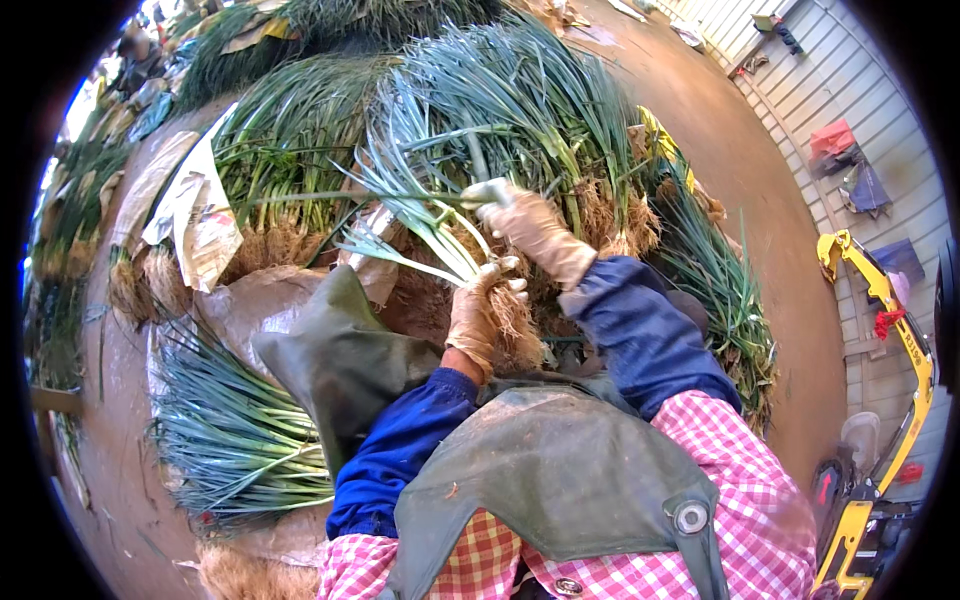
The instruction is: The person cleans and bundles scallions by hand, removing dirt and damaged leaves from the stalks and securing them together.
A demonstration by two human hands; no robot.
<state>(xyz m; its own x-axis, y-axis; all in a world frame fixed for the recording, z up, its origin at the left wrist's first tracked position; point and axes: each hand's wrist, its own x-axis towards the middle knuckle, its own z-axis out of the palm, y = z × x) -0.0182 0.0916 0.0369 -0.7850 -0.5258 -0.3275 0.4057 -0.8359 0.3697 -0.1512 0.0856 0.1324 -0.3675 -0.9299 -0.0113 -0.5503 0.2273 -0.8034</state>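
In front of my apron, my left hand [476, 318], in a tan glove, is closed round the lower stems of a small bunch of green onions [438, 232]. Their leaves fan up and to the left, and the pale roots [515, 330] hang below the fist. Above and to the right, my right hand [535, 230] wears a similar glove. Its fingers, a little blurred, are closed on a long green onion stalk [400, 197] that stretches out leftward. Just beyond both hands stands a large heap of green onions [500, 110], root ends toward me.
A laid-out pile of green onions [235, 430] is at lower left. More bundles [300, 150] stand farther off beside a pale sack [200, 200]. Onions [715, 270] also lie at my right. A yellow machine arm [900, 330] stands by the corrugated wall [850, 80], past the brown floor [790, 270].
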